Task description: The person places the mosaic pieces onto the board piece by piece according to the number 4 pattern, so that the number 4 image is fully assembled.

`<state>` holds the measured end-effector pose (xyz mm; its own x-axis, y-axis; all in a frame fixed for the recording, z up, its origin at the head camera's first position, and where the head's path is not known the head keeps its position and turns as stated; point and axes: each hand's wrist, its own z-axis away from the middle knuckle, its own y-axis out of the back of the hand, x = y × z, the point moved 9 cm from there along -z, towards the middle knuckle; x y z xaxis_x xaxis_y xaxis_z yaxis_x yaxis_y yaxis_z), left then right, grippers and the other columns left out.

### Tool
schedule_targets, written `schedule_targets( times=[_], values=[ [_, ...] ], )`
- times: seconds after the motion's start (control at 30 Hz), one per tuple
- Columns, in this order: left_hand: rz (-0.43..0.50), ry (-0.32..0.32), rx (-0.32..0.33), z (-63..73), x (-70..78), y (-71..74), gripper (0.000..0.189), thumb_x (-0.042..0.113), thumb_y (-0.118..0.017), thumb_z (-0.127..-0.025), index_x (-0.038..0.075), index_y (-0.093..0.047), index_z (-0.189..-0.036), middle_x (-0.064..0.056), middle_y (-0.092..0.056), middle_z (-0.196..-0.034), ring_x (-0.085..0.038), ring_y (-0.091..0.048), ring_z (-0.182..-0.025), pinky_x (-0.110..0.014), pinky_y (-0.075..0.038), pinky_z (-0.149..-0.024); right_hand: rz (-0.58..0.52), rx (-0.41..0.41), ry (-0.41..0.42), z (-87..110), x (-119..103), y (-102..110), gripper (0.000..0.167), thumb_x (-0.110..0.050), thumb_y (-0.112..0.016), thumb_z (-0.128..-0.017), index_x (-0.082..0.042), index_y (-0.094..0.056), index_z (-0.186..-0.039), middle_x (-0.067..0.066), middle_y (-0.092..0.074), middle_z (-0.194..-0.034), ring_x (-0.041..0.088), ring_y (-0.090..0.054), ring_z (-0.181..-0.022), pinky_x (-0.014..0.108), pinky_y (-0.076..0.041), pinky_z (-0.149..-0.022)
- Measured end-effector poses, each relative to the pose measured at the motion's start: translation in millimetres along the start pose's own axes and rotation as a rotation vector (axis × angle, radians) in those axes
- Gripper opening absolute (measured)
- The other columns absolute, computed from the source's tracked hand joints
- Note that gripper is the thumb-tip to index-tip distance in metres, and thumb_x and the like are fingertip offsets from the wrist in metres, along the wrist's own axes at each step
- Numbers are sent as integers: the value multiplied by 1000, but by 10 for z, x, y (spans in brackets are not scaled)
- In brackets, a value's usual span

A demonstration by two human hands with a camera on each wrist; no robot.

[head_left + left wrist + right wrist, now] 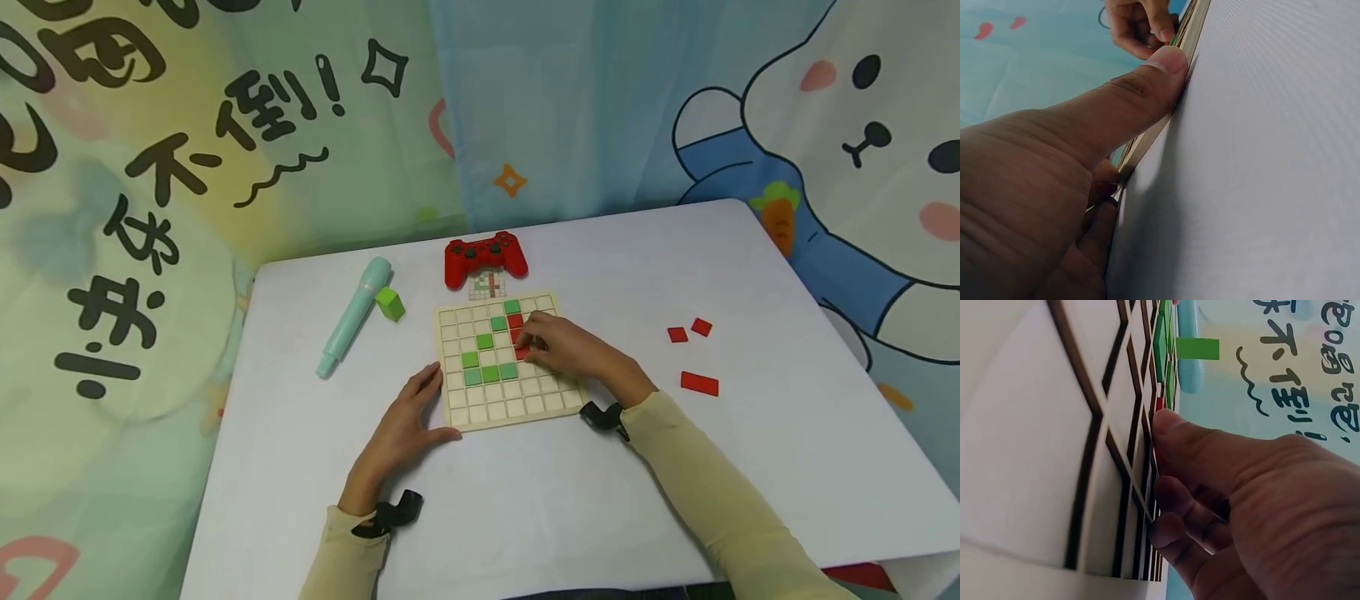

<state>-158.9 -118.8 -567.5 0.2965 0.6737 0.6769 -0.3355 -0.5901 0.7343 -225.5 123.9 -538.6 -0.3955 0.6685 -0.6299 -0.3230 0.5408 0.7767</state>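
Note:
A square wooden grid board point(476, 414) lies on the table with several green tiles point(484, 342) and red tiles point(514, 320) in its cells. My left hand point(401, 425) rests at the board's near left corner, fingers along the left side and thumb on the front edge. In the left wrist view the thumb point(1122, 97) presses straight against the board's edge. My right hand point(566, 346) is over the board's right half. Its curled fingers and thumb pinch a red tile point(522, 354) at the grid, mostly hidden by the fingertips.
Loose red pieces point(700, 383) lie to the right on the white table point(600, 517). Behind the board are a red game controller point(486, 255) and a small patterned card point(487, 284). A mint-green tube point(354, 318) and a green cube point(390, 304) lie to the left.

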Motion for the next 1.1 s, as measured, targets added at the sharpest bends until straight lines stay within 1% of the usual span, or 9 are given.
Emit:
schedule_targets(
  times=[0.17,0.27,0.33,0.43,0.57,0.63,0.73,0.93,1.1],
  values=[
    [-1,7,-12,-33,24,-42,108,25,-96,-79,7,-34,-166,-10,-30,-177,-32,-29,-165,-49,-36,-131,-6,12,-15,65,58,30,16,-16,-76,-100,-11,-78,-114,5,-69,-118,21,-65,-109,39,-57,-95],
    [10,5,-19,-43,37,-94,108,25,-96,-79,8,-34,-166,-9,-30,-177,-32,-29,-165,-50,-36,-130,-18,78,-48,267,133,177,19,-16,-72,-103,-11,-76,-121,4,-70,-119,20,-65,-105,39,-58,-92],
    [16,0,-24,-54,51,-131,108,25,-96,-79,8,-34,-166,-9,-29,-177,-32,-29,-165,-50,-36,-130,-24,168,-79,514,231,380,21,-13,-70,-104,-11,-74,-124,4,-71,-121,20,-65,-104,38,-58,-91],
    [4,-3,-25,-59,71,-161,108,26,-96,-79,8,-34,-166,-9,-29,-177,-32,-29,-165,-50,-37,-130,-13,348,-151,1030,454,772,24,-9,-68,-104,-13,-72,-128,6,-73,-122,21,-66,-102,23,-56,-87],
    [-14,22,-23,-28,60,-125,109,27,-96,-79,7,-34,-166,-9,-29,-177,-33,-29,-165,-51,-37,-130,7,473,-376,1708,895,1148,27,-15,-62,-109,-12,-68,-135,14,-71,-128,32,-67,-108,26,-56,-89],
    [-15,37,-21,-12,45,-95,110,28,-97,-78,8,-34,-166,-9,-29,-177,-33,-29,-165,-52,-37,-130,3,462,-513,1954,1128,1216,31,-21,-56,-112,-9,-65,-139,21,-66,-134,41,-63,-115,43,-59,-94],
    [-28,37,-11,-13,26,-72,111,29,-97,-78,8,-33,-167,-8,-29,-177,-33,-28,-165,-52,-37,-130,-3,412,-624,2189,1360,1214,36,-24,-54,-113,-7,-61,-143,27,-59,-141,48,-56,-121,65,-57,-96],
    [-40,19,13,-9,19,-66,111,29,-97,-77,8,-35,-166,-8,-31,-176,-33,-31,-164,-52,-38,-129,-61,319,-621,2381,1492,980,47,-27,-62,-109,-8,-52,-151,24,-58,-140,44,-57,-122,63,-56,-102],
    [-39,-3,13,-24,73,-69,110,28,-97,-77,6,-35,-166,-8,-32,-176,-34,-32,-164,-52,-39,-128,-31,346,-612,2437,1551,919,51,-20,-66,-107,-6,-50,-153,23,-56,-139,39,-59,-116,57,-58,-99]
  ],
)
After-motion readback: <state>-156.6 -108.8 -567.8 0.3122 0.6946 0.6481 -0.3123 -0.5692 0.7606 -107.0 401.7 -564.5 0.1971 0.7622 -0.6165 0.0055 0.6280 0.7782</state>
